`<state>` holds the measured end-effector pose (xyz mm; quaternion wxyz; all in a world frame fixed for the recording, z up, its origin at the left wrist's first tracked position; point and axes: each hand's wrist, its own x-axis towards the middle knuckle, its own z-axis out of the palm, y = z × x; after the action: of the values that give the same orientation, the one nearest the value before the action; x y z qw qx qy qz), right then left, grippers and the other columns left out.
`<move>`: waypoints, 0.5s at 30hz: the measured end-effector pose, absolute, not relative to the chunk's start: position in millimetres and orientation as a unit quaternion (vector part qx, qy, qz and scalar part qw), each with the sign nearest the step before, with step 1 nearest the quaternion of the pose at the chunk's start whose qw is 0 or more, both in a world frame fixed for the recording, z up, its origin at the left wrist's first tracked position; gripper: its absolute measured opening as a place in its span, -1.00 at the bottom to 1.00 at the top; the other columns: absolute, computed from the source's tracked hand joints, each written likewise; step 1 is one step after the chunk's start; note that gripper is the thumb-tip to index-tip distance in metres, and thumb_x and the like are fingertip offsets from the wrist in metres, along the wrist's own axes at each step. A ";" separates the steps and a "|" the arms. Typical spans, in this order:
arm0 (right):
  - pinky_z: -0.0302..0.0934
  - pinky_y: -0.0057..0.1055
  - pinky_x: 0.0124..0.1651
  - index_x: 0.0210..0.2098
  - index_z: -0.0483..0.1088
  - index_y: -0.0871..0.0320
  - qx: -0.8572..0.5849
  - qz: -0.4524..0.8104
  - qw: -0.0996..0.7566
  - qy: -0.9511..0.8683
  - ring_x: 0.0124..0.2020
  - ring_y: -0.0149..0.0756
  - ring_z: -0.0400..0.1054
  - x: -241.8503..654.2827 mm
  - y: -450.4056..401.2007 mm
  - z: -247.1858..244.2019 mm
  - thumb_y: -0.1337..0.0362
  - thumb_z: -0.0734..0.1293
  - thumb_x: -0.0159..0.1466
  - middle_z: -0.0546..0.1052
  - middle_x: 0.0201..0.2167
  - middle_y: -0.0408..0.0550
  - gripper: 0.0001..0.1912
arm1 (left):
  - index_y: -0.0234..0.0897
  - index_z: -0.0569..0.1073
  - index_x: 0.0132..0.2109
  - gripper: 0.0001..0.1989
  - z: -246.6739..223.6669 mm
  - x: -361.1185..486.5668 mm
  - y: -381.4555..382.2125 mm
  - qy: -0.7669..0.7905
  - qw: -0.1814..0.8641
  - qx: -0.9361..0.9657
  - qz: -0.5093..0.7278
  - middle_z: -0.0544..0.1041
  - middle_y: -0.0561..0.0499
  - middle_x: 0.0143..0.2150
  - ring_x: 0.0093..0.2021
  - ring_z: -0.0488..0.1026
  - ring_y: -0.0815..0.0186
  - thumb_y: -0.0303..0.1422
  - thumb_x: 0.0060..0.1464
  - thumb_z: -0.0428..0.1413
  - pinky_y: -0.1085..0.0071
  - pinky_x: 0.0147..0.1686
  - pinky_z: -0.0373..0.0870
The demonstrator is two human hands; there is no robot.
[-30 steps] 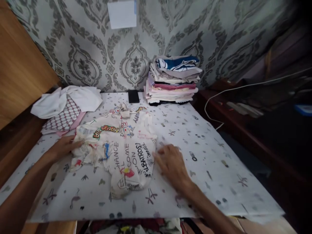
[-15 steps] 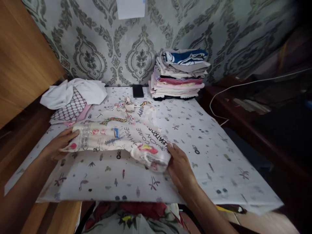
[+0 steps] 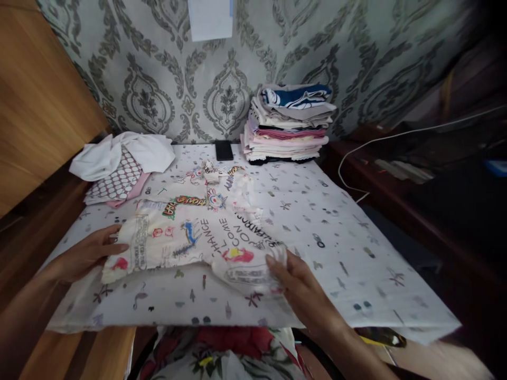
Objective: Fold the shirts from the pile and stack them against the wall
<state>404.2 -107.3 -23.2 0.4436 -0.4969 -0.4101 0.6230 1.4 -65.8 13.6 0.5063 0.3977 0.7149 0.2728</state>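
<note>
A white garment point(image 3: 190, 232) covered in coloured drawings and lettering lies spread over the patterned white cloth of the table; whether it is a shirt or a one-piece I cannot tell. My left hand point(image 3: 97, 250) pinches the end of its left part, thumb on top and fingers underneath. Over on the other side, my right hand point(image 3: 299, 279) grips the end of its right part, which is rumpled and partly covered by the thumb. The garment's far end is bunched up near the table's middle.
A stack of folded clothes point(image 3: 287, 126) stands at the back right, near a black phone point(image 3: 224, 150). White and dotted cloths point(image 3: 119, 163) lie heaped at the back left. A white cable point(image 3: 380, 138) runs along the dark furniture on the right.
Both hands have come lower and closer to the table's front edge, drawing the garment's near ends down with them. Its left part is now spread flatter and wider.
</note>
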 end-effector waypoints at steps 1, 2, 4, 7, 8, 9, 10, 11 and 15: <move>0.38 -0.15 -0.04 -0.03 0.51 0.10 -0.495 0.644 0.435 -0.388 -0.14 -0.10 0.52 410.1 -112.6 -19.1 -0.05 0.40 0.24 0.64 -0.27 0.02 -0.57 | -0.17 0.53 -0.13 -0.37 15.7 -1.5 -68.5 0.714 0.511 0.399 0.265 0.59 0.05 -0.37 -0.39 0.56 0.14 -0.32 -0.50 0.45 0.30 -0.46 0.57; 0.39 -0.14 -0.06 0.00 0.50 0.10 -0.496 0.666 0.418 -0.369 -0.15 -0.09 0.53 415.3 -118.5 -15.8 -0.04 0.39 0.25 0.64 -0.26 0.04 -0.55 | -0.15 0.52 -0.12 -0.38 17.1 -4.4 -71.6 0.711 0.516 0.403 0.255 0.56 0.08 -0.39 -0.41 0.54 0.17 -0.32 -0.48 0.43 0.34 -0.49 0.54; 0.42 -0.13 -0.12 0.00 0.50 0.10 -0.496 0.701 0.373 -0.352 -0.19 -0.08 0.54 422.5 -131.3 -13.2 -0.05 0.41 0.23 0.64 -0.28 0.05 -0.54 | -0.12 0.49 -0.11 -0.40 17.5 -10.9 -78.1 0.718 0.499 0.425 0.234 0.47 0.14 -0.48 -0.50 0.44 0.26 -0.29 -0.44 0.40 0.43 -0.59 0.41; 0.42 -0.15 -0.12 -0.07 0.51 0.11 -0.470 0.734 0.311 -0.379 -0.26 -0.15 0.53 425.3 -148.4 -20.2 -0.06 0.41 0.21 0.62 -0.34 0.00 -0.56 | -0.08 0.45 -0.07 -0.41 9.8 -23.0 -87.6 0.731 0.472 0.460 0.174 0.33 0.21 -0.60 -0.58 0.30 0.34 -0.25 -0.37 0.35 0.52 -0.65 0.23; 0.42 -0.18 -0.12 -0.10 0.50 0.12 -0.465 0.733 0.293 -0.401 -0.31 -0.19 0.53 425.4 -152.9 -24.2 -0.06 0.40 0.21 0.61 -0.38 -0.04 -0.58 | -0.07 0.43 -0.07 -0.41 5.5 -27.3 -90.2 0.737 0.463 0.468 0.154 0.31 0.21 -0.61 -0.59 0.29 0.33 -0.23 -0.36 0.34 0.52 -0.66 0.21; 0.43 -0.23 -0.17 -0.14 0.49 0.13 -0.471 0.723 0.271 -0.427 -0.38 -0.25 0.51 425.8 -156.5 -28.1 -0.07 0.39 0.23 0.58 -0.44 -0.07 -0.59 | -0.06 0.43 -0.08 -0.43 1.0 -31.3 -92.3 0.741 0.456 0.475 0.133 0.31 0.21 -0.62 -0.59 0.29 0.31 -0.20 -0.36 0.33 0.51 -0.66 0.20; 0.42 -0.30 -0.27 -0.19 0.48 0.14 -0.486 0.706 0.241 -0.455 -0.48 -0.30 0.47 426.9 -159.1 -31.2 -0.08 0.36 0.24 0.54 -0.51 -0.11 -0.59 | -0.06 0.43 -0.10 -0.45 -3.3 -34.7 -94.0 0.741 0.452 0.483 0.111 0.32 0.19 -0.62 -0.60 0.30 0.29 -0.16 -0.35 0.31 0.49 -0.66 0.19; 0.37 -0.38 -0.40 -0.26 0.45 0.15 -0.505 0.686 0.201 -0.484 -0.58 -0.36 0.41 429.0 -160.7 -32.8 -0.10 0.34 0.26 0.50 -0.57 -0.15 -0.59 | -0.06 0.42 -0.15 -0.49 -6.5 -37.2 -95.0 0.741 0.447 0.494 0.087 0.33 0.17 -0.63 -0.60 0.31 0.26 -0.11 -0.34 0.29 0.47 -0.66 0.18; 0.09 -0.53 -0.64 -0.52 0.25 0.13 -0.566 0.570 0.070 -0.592 -0.70 -0.47 0.25 440.7 -152.1 -19.8 -0.06 0.26 0.32 0.40 -0.66 -0.17 -0.56 | -0.10 0.35 -0.32 -0.62 -3.1 -31.9 -90.7 0.759 0.308 0.573 -0.025 0.39 0.10 -0.63 -0.58 0.36 0.19 0.04 -0.21 0.16 0.40 -0.60 0.14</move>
<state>440.7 -152.1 -19.8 0.0701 -0.5662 -0.5916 0.5697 -31.9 -90.7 -3.1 0.3080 0.5732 0.7589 -0.0245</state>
